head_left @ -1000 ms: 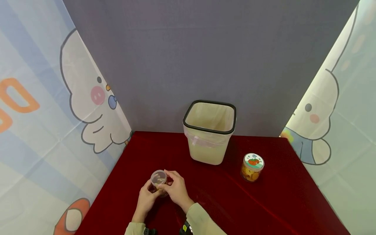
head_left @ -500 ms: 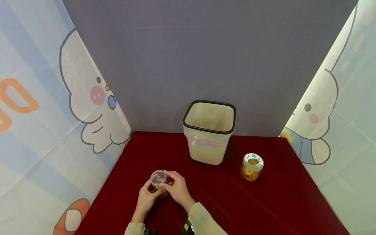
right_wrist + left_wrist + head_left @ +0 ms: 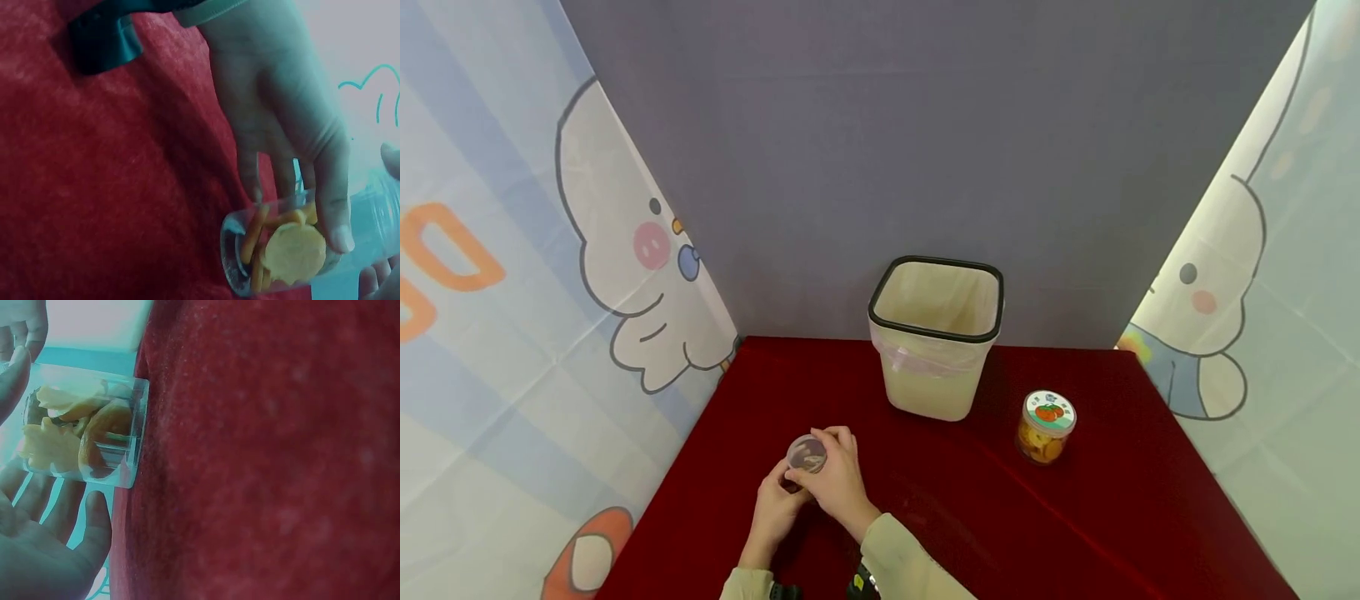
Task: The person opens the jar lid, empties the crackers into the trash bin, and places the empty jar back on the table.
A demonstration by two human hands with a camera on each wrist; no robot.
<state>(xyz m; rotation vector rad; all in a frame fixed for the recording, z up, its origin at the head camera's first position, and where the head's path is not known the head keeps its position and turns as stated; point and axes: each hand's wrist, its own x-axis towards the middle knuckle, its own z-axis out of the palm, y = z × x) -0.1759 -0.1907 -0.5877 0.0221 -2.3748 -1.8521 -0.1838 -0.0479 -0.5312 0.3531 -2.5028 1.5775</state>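
A small clear plastic jar (image 3: 807,454) of dried yellow-orange slices stands upright on the red cloth in the head view. My left hand (image 3: 772,506) grips its lower body from the left side. Around the rounded top edge, the thumb and fingers of my right hand (image 3: 837,477) pinch from the right. The left wrist view shows the slices inside the jar (image 3: 94,428) with both hands close around it. In the right wrist view the jar (image 3: 290,250) has ridges near its top. Whether that top is a clear lid or the bare rim, I cannot tell.
A cream bin (image 3: 928,392) with a black rim and a clear liner stands at the back. To its right is another jar (image 3: 1045,433) of yellow-orange slices with a tomato-like picture on its lid. Grey and cartoon-printed curtains (image 3: 647,233) enclose the red cloth (image 3: 1075,533).
My right hand has turned around the top of the jar, its fingers swinging slightly up and left. My left hand stays nearly in place on the body. The bin and the other jar have not moved.
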